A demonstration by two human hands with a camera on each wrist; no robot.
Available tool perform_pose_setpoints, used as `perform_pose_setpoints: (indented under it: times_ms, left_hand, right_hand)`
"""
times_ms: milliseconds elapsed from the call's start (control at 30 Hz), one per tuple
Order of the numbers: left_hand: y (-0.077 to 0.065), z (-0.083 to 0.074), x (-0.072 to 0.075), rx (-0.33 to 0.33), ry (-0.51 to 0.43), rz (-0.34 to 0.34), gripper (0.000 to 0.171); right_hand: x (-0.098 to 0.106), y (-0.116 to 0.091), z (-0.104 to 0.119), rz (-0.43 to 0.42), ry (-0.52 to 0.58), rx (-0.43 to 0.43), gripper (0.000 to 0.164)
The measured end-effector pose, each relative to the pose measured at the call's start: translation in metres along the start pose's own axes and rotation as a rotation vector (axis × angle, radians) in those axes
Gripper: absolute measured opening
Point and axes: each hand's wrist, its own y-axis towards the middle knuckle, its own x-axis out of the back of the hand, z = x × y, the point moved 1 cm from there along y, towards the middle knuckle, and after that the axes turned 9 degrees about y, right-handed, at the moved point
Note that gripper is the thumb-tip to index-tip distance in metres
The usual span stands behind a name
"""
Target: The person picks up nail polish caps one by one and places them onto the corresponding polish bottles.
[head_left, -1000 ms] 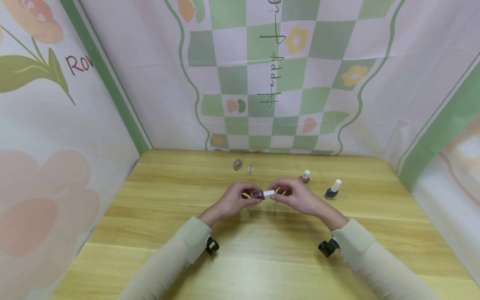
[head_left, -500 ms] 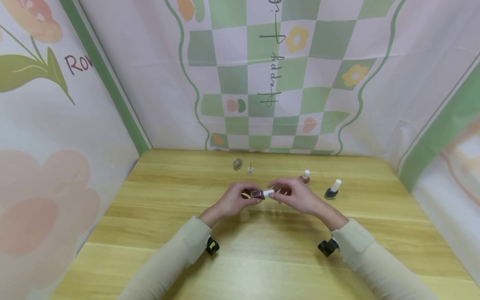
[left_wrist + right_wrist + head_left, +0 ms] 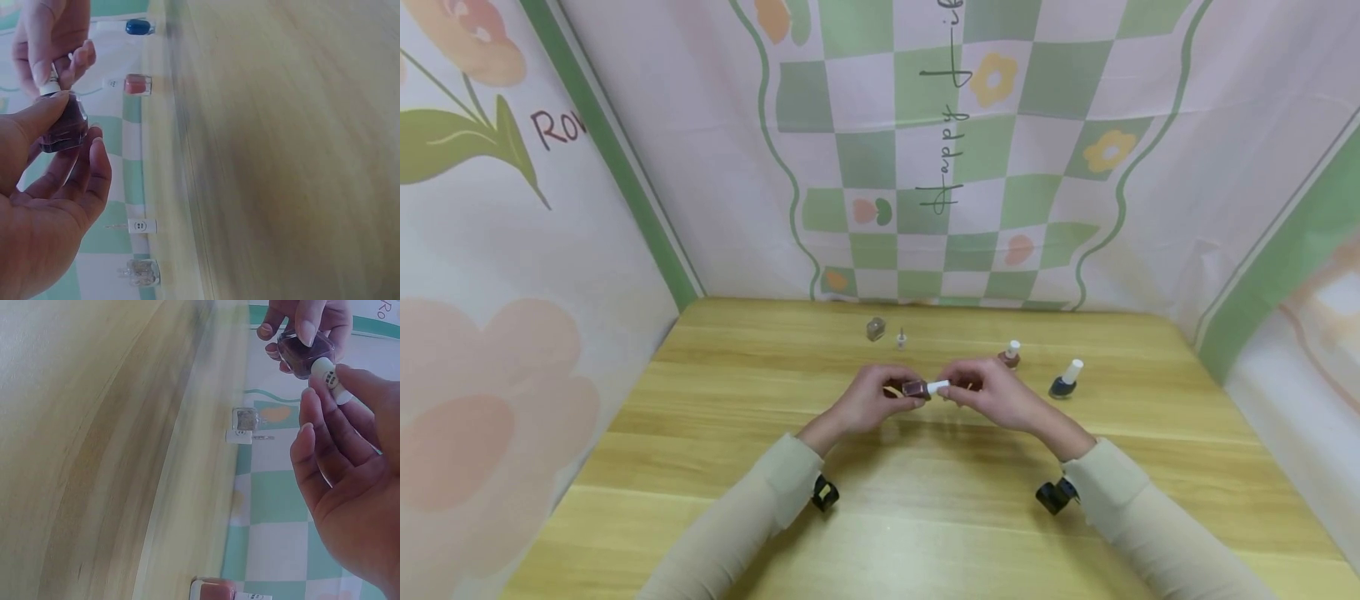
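Above the table, a nail polish bottle (image 3: 914,388) with dark plum polish lies sideways between the two hands. My left hand (image 3: 876,398) grips its glass body between thumb and fingers. With thumb and fingertips, my right hand (image 3: 992,395) pinches the white cap (image 3: 331,381). In the right wrist view the cap sits against the bottle's neck. Behind the hands stand a clear glass bottle (image 3: 876,329) without a cap and, beside it, a white cap with its brush pointing up (image 3: 901,339).
To the right, a reddish-brown nail polish bottle (image 3: 1010,356) and a dark blue one (image 3: 1065,380) stand upright with white caps on. The wooden table (image 3: 760,358) ends at a patterned cloth (image 3: 925,167) behind and at the sides.
The right hand's fingers have shifted slightly around the white cap. My left hand and the bottle stay almost where they were.
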Motion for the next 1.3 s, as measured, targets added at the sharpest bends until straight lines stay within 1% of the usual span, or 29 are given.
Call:
perform_pose_setpoints:
  times_ms: [133,233,467,633,767,967,1100,1300]
  left_hand:
    - [-0.0003,0.0004,-0.0003,0.000,-0.009,0.002,0.017]
    - [-0.0004,0.0006,-0.0007,-0.003,-0.007,0.006,0.017]
    - [-0.0011,-0.0006,-0.0002,-0.007,-0.004,0.009,0.017]
    - [-0.0014,-0.0005,0.0000,0.000,-0.013,0.003,0.018]
    - [-0.0010,0.0016,-0.0011,0.009,-0.029,-0.004,0.018]
    - [-0.0003,0.0028,-0.0033,0.009,-0.035,-0.014,0.019]
    - [-0.0004,0.0014,-0.0043,-0.003,-0.017,-0.024,0.019]
    - [0.0007,0.0000,-0.0061,0.009,0.020,-0.044,0.017]
  right_hand:
    - [-0.0007,0.0005,-0.0010,0.004,0.010,-0.018,0.017]
    - [-0.0014,0.0012,-0.0018,0.010,0.012,-0.021,0.020]
    - [-0.0016,0.0017,-0.0021,0.009,-0.006,-0.020,0.021]
    - [-0.0030,0.0011,-0.0020,-0.030,0.006,-0.035,0.019]
    - [-0.0044,-0.0012,-0.0029,-0.070,0.068,-0.063,0.021]
    - [-0.0057,-0.0023,-0.0034,-0.101,0.154,-0.064,0.019]
    - [-0.0062,-0.0023,-0.0026,-0.116,0.156,-0.065,0.018]
    - [-0.0066,-0.0020,-0.0020,-0.142,0.136,-0.059,0.018]
